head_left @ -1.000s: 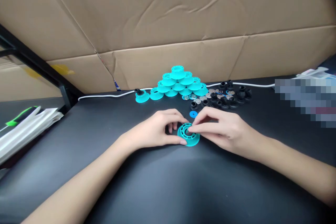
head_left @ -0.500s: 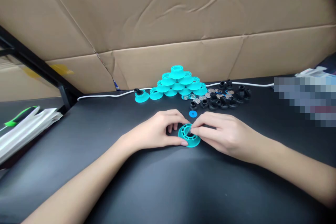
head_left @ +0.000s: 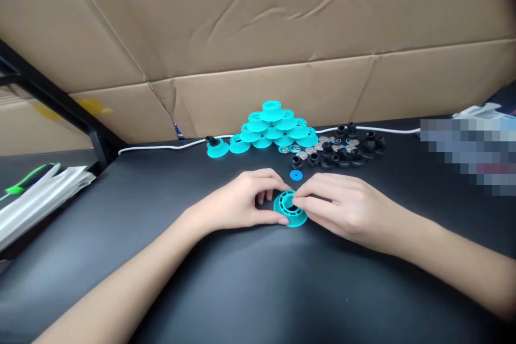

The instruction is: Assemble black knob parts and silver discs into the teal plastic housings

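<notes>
R fingertips have slid a touch, from over the middle of the teal ring's hole to its R edge; L hand's hardly budged in the last sec. Teal ring (head_left: 296,219) sits flat on the black tabletop (head_left: 258,285), front & centre btwn both hands, wide flange down, slotted rim up. L hand (head_left: 237,201) grips it from the side: thumb on nr edge, index round the far edge, other fingers curled. R hand (head_left: 346,204) has index + thumb tips drawn tgthr at the hole; can't tell whether they pinch a small pt. Just beyond, nr the R hand, lies a blue washer (head_left: 293,176). Further back: a pyramid of teal pcs (head_left: 272,113), w/ loose silvery discs (head_left: 324,140) and a cluster of black fittings (head_left: 342,158) to its R. Off L, apart from the pyramid, one teal cup (head_left: 218,149) has a black fitting in its top. White cable (head_left: 169,147) runs along the back, nr the cardboard wall (head_left: 258,27). Far L: white pkg (head_left: 48,199) w/ a green-&-black handle (head_left: 34,177) by it, black metal frame (head_left: 52,102) bhd. Far R: stuff pixelated, can't make it out.
</notes>
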